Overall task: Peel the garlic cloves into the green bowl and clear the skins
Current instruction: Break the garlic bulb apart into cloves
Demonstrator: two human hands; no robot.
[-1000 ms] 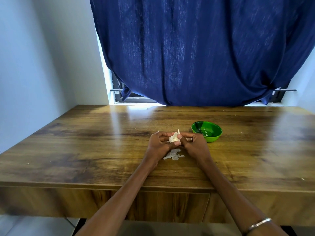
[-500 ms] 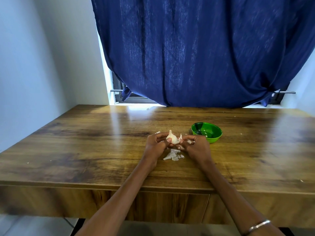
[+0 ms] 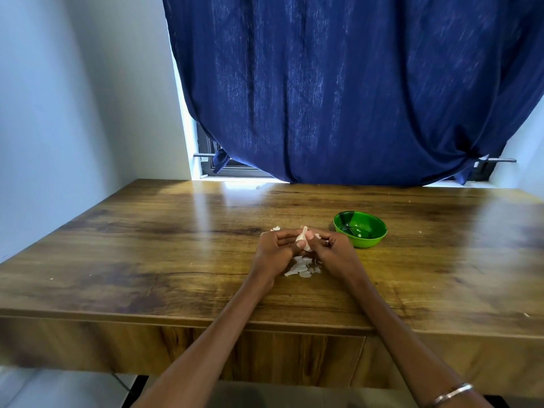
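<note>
White papery garlic piece, pale and pointed at the top, is held up off the glossy brown wooden table between both hands, roughly midway across the table's width and nearer its front edge than its back edge.

Left hand: fingers curled toward the garlic, thumb tip pressed against its lower side. It grips the garlic.
Right hand: fingers curled, thumb on the garlic's right face, pinching it. A ring shows on one finger; a thin silver bangle sits on the right wrist.

Change over the last second: the garlic has turned between the thumbs. A second ago loose skin stood up from the top; half a second ago the rounded body was exposed, tip up; now the thumbs have closed in over it and less of it shows. Hands have not travelled; they stay over the same spot.

Small heap of white torn garlic skins lies on the table directly below the hands, toward the front edge; it looks unchanged in extent. One stray white flake lies just behind the left hand.

Small round green plastic bowl stands just right of the right hand, apart from it. Pale bits show inside; too small to identify.

Judgement: peeling is still under way on this piece. Nothing has gone into the bowl this second, and skin clearing has not begun.
</note>
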